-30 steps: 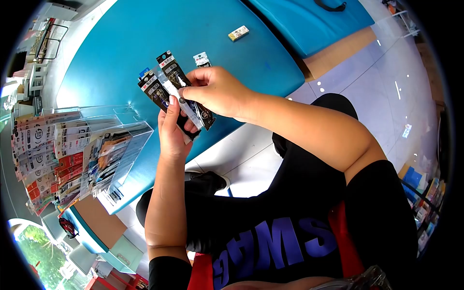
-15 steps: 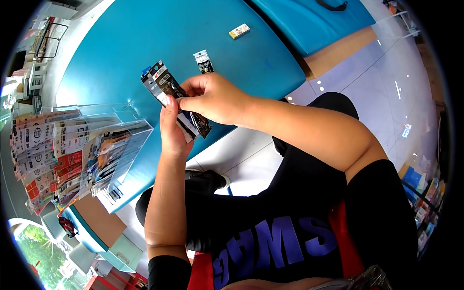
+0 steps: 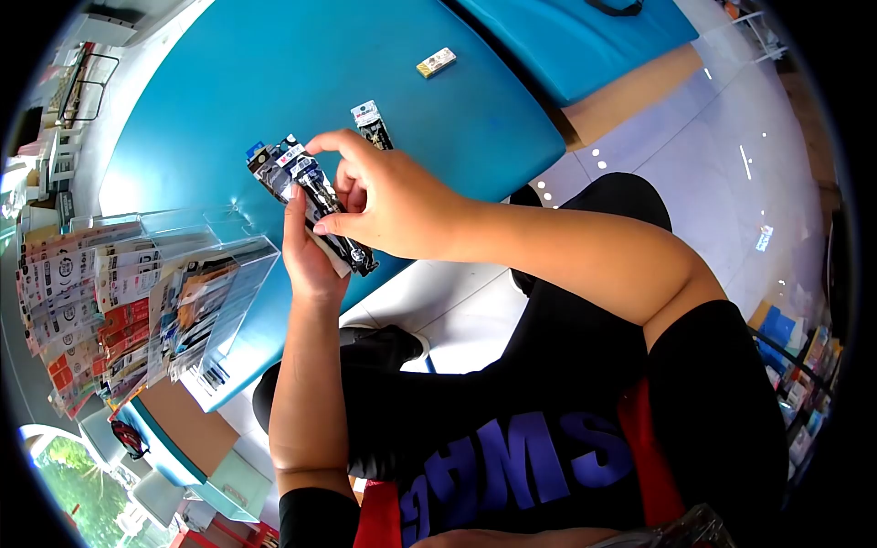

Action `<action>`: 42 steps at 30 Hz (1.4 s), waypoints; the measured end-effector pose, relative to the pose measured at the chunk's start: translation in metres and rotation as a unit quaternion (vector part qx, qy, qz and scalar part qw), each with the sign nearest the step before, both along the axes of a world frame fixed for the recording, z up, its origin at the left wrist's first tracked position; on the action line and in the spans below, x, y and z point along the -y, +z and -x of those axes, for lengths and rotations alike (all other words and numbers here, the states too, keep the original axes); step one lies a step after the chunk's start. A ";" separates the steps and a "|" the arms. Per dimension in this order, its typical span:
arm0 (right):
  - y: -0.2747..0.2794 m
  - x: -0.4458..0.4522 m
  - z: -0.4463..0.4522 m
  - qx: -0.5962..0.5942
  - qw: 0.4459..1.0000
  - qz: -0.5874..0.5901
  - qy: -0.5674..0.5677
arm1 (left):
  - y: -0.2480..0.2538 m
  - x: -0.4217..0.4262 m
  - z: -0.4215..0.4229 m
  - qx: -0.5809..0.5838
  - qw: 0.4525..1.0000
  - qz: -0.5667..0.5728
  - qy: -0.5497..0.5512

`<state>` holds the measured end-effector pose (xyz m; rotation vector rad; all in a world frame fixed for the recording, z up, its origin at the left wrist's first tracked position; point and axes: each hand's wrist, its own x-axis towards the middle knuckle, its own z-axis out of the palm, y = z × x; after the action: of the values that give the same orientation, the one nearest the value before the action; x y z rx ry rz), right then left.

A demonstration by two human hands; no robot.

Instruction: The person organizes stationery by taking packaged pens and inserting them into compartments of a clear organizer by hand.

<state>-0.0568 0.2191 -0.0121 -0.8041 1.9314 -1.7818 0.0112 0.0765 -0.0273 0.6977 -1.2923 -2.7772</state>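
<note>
My left hand point(image 3: 312, 260) is closed around a small stack of slim printed packets point(image 3: 309, 187) with hang tabs, its thumb lying along their face. They are black and silver, with a blue tab at the far end, and tilt above the blue padded surface. My right hand point(image 3: 397, 201) is at the packets' right edge, thumb on their lower part and index finger reaching towards the top end. Its other fingers are curled and partly hidden. Just beyond my right hand, another black packet with a white header point(image 3: 372, 123) lies on the surface.
The blue padded surface point(image 3: 228, 82) also bears a small white-and-yellow box point(image 3: 437, 62). At left stands a clear acrylic rack point(image 3: 260, 260) filled with printed packets. A second blue padded piece point(image 3: 585, 46) adjoins at the upper right, with tiled floor point(image 3: 694, 146) beside it.
My right hand's fingers have spread from a pinch, the index finger extending towards the packets' top end. The held packets have shifted slightly down and left in view.
</note>
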 end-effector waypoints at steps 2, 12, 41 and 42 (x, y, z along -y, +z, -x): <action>-0.002 0.001 0.001 -0.014 1.000 0.009 -0.003 | 0.004 -0.001 0.000 0.003 1.000 -0.005 0.000; -0.014 0.007 0.011 -0.175 0.984 -0.037 -0.021 | -0.010 0.009 -0.006 0.003 1.000 0.010 -0.023; -0.002 0.007 0.043 0.146 0.967 -0.122 0.171 | -0.036 0.030 -0.014 -0.004 0.998 0.035 -0.043; -0.002 0.009 0.036 0.126 0.969 -0.123 0.176 | -0.035 0.028 -0.014 -0.039 0.995 0.066 -0.065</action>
<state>-0.0928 0.2097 -0.0146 -0.7389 1.6787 -1.3347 0.0250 0.0483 -0.0627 0.5107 -1.5396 -2.7526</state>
